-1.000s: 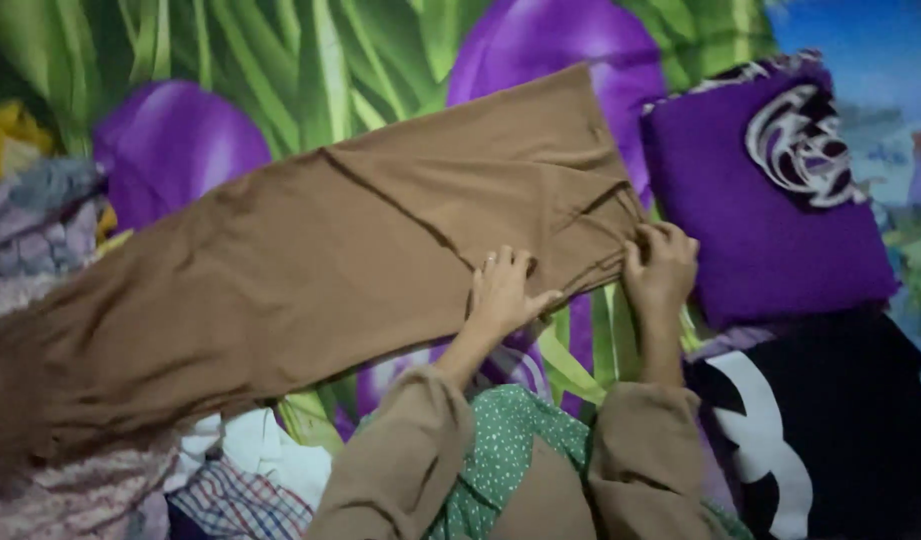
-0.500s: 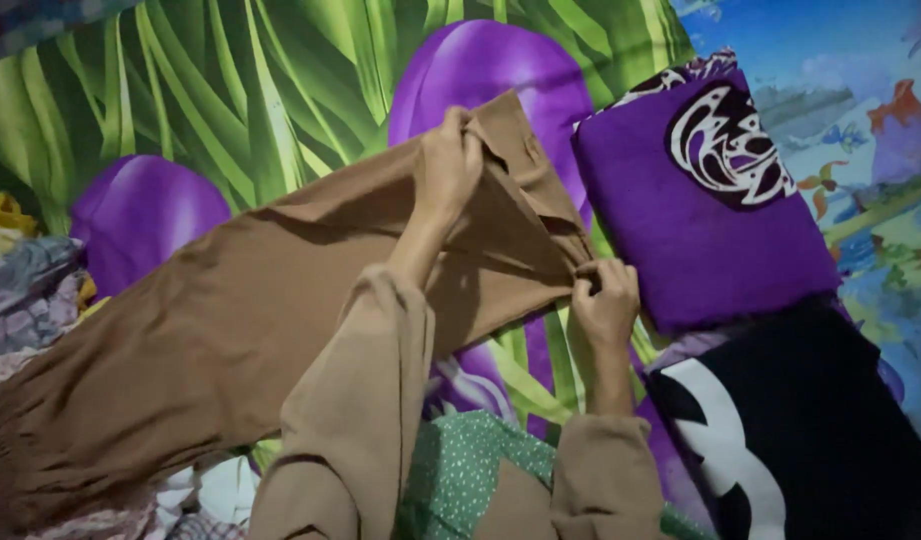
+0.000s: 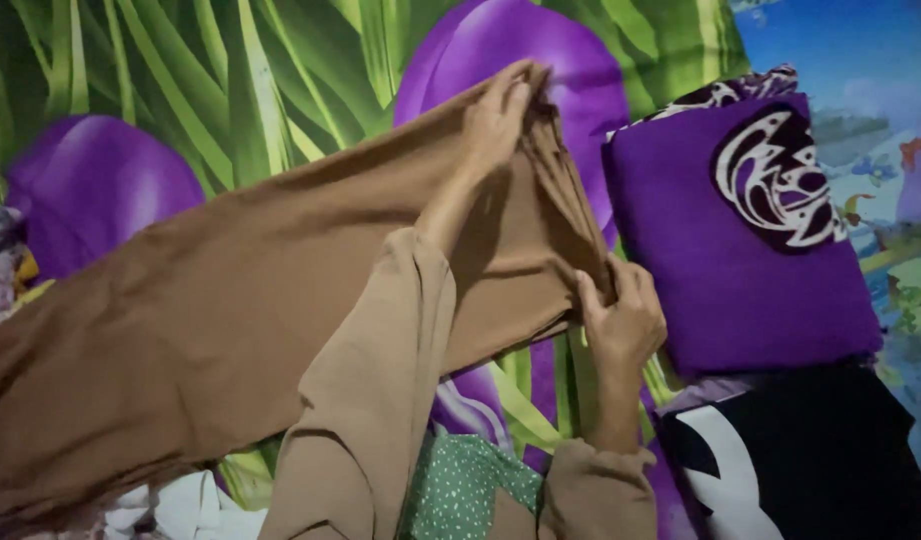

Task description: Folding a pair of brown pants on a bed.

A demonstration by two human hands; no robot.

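Left hand (image 3: 497, 118) pinched shut on far corner of long brown stretchy cloth garment (image 3: 230, 290), lifting that corner up. Right hand (image 3: 620, 318) closed too, fingers bunching near corner of same garment, just beside folded purple cloth with white swirl print (image 3: 720, 270). Rest of garment trails away from purple cloth, flat over green-and-purple leaf-print sheet (image 3: 230, 80). Folded black cloth with white shape (image 3: 810, 460) sits just below purple one.

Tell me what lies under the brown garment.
Under the brown garment lies a printed sheet of green leaves and purple shapes. Pale clothes peek out at its lower edge. What the cloth covers in the middle cannot be seen.
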